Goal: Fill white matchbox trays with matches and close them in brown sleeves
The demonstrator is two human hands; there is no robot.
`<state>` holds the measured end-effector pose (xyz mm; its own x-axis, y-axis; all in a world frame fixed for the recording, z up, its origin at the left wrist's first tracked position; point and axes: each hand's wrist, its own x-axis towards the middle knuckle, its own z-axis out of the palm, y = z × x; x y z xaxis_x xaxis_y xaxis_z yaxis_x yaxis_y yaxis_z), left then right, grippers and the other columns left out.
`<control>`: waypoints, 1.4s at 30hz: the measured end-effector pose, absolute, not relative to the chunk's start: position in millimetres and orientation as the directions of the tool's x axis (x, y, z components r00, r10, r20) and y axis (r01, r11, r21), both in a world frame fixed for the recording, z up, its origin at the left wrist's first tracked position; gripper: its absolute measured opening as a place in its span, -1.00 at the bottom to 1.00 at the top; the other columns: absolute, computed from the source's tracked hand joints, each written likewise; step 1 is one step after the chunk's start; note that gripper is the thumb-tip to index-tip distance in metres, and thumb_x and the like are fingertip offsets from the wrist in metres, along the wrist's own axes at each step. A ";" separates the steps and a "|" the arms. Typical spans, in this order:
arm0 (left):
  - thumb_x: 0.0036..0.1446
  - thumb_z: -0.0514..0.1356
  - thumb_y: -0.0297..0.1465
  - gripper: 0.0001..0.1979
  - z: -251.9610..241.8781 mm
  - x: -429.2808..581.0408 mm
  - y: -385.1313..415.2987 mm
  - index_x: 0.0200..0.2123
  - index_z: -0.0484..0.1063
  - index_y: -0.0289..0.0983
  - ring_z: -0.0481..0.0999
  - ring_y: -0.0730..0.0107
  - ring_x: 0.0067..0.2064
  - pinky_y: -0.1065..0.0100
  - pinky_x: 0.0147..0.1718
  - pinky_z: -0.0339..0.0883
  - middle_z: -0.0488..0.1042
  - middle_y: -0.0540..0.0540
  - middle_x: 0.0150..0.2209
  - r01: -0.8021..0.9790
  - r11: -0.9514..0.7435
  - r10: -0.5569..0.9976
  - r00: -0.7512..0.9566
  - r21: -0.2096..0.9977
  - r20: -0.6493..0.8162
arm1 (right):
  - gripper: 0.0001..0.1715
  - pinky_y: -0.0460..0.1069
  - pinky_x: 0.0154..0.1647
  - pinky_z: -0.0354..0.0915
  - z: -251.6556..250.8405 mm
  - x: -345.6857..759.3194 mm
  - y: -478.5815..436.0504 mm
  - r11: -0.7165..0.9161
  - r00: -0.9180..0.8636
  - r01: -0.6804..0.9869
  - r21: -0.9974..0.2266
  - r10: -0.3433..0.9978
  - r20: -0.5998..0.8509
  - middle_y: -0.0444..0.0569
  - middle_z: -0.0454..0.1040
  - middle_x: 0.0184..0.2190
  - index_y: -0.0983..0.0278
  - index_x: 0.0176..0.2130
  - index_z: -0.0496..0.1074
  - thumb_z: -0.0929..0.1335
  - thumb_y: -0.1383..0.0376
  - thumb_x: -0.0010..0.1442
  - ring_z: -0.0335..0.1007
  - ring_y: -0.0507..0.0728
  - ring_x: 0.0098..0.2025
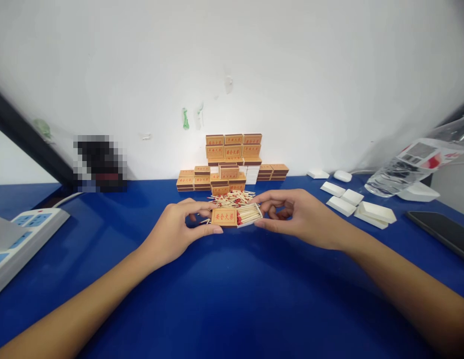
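Left hand [176, 220] narrowly pinched an orange rectangular cardboard sleeve [224, 217], right hand [304, 219] its white tray [250, 223]; tilting could have spilled the red-tipped wooden matches [247, 214].

Bright, softly shadowed, stretched toward the edges.
Spreads pale light over the wall [310, 89], dimming at the upper right corner; darkens the blue tabletop [232, 299] softly below the right forearm [396, 279]; leaves lettering on the matchbox [224, 217] readable; elongates the bottle [390, 172] at right; breaks into mosaic blocks [100, 163] at left.
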<state>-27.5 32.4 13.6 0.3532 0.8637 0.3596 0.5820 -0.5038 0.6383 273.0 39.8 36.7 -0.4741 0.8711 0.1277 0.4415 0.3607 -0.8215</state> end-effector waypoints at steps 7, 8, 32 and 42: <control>0.11 0.49 -0.10 -0.56 16.9 -28.6 34.2 0.03 0.66 -0.11 0.56 0.28 -0.20 0.26 -0.19 0.46 0.66 -0.06 -0.14 0.538 -0.466 0.883 0.331 0.703 0.332 | -0.45 0.03 -0.25 0.41 36.1 272.6 40.9 0.327 -0.447 0.394 -0.859 0.885 0.132 -0.06 0.57 -0.35 0.24 -0.01 0.60 0.54 -0.06 0.16 0.48 0.12 -0.30; 0.11 0.49 -0.11 -0.57 17.6 -28.3 34.5 0.02 0.66 -0.11 0.56 0.28 -0.20 0.26 -0.18 0.46 0.67 -0.06 -0.11 0.532 -0.457 0.887 0.328 0.713 0.324 | -0.46 0.04 -0.24 0.41 35.1 272.6 41.4 0.324 -0.444 0.387 -0.863 0.886 0.134 -0.07 0.57 -0.35 0.24 -0.02 0.60 0.55 -0.06 0.16 0.48 0.12 -0.30; 0.14 0.46 -0.14 -0.56 17.7 -22.8 30.1 0.06 0.65 -0.13 0.58 0.30 -0.21 0.26 -0.15 0.49 0.67 -0.04 -0.14 0.448 -0.405 0.905 0.322 0.797 0.278 | -0.48 0.00 -0.36 0.37 33.5 261.8 32.2 0.317 -0.365 0.399 -0.860 0.916 0.167 -0.09 0.63 -0.35 0.21 0.03 0.61 0.53 -0.03 0.19 0.51 0.12 -0.32; 0.21 0.43 -0.20 -0.61 18.9 -13.2 18.7 0.09 0.63 -0.08 0.62 0.28 -0.15 0.27 -0.14 0.51 0.69 -0.03 -0.07 0.432 -0.423 0.906 0.211 0.796 0.367 | -0.23 0.05 -0.33 0.51 21.4 230.8 3.9 0.275 -0.226 0.251 -0.928 0.949 0.220 0.11 0.56 0.15 0.08 0.43 0.30 0.40 -0.07 0.37 0.55 0.18 -0.17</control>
